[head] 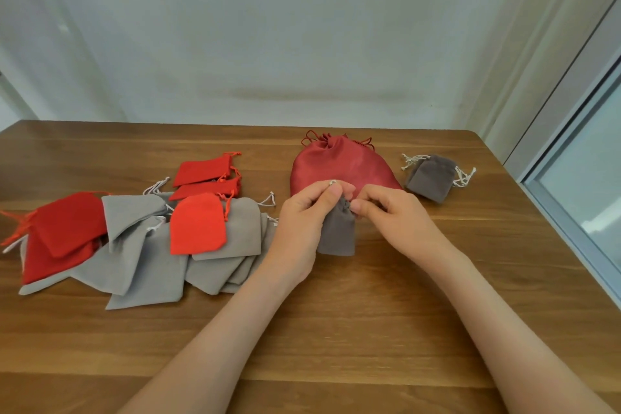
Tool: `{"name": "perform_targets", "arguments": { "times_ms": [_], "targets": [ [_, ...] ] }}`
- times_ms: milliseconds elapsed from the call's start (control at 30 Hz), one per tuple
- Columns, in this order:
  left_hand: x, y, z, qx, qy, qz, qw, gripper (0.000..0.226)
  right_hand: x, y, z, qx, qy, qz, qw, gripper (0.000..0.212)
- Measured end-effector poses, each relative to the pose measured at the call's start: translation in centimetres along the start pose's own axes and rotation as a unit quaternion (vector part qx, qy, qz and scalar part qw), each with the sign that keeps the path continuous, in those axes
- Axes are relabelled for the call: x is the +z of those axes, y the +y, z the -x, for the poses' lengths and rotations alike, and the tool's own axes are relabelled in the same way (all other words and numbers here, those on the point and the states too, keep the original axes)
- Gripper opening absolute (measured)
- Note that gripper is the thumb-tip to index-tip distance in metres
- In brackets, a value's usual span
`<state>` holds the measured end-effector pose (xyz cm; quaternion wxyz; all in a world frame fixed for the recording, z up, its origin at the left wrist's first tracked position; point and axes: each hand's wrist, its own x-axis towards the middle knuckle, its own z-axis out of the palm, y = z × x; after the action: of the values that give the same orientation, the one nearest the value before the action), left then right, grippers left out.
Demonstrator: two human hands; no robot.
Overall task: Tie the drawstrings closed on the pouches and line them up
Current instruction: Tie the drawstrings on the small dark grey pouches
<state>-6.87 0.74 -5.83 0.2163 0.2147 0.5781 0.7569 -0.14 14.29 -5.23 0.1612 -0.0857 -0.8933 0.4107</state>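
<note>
A small brown-grey pouch (337, 232) hangs between my hands above the wooden table (336, 329). My left hand (302, 222) and my right hand (389, 215) both pinch its gathered top, fingers curled at the mouth. Its strings are hidden by my fingers. Behind them lies a large dark red satin pouch (339, 163), its mouth drawn shut with red cords. A second brown-grey pouch (431, 176) with white strings lies at the right of it.
A loose pile of grey pouches (148, 259) and red pouches (201, 223) covers the left half of the table. A wall stands behind the table. A window frame (571, 158) runs along the right edge.
</note>
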Motion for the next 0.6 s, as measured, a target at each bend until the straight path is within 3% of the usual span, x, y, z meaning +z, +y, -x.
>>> {"name": "perform_targets", "arguments": {
  "times_ms": [133, 233, 300, 600],
  "targets": [
    [-0.2, -0.5, 0.0, 0.021, -0.003, -0.069, 0.997, 0.021, -0.2, 0.2, -0.1, 0.064, 0.005, -0.125, 0.99, 0.039],
    [-0.2, -0.9, -0.1, 0.072, 0.036, -0.14, 0.987, 0.02, -0.1, 0.0, -0.3, 0.118, 0.012, -0.227, 0.967, 0.035],
    [-0.3, -1.0, -0.1, 0.09, 0.078, -0.13, 0.984, 0.014, 0.2, -0.2, -0.3, 0.129, 0.007, -0.274, 0.953, 0.031],
    [0.1, -1.5, -0.5, 0.053, 0.129, -0.031, 0.99, 0.017, 1.2, -0.8, -0.1, 0.017, 0.019, -0.272, 0.962, 0.018]
  ]
}}
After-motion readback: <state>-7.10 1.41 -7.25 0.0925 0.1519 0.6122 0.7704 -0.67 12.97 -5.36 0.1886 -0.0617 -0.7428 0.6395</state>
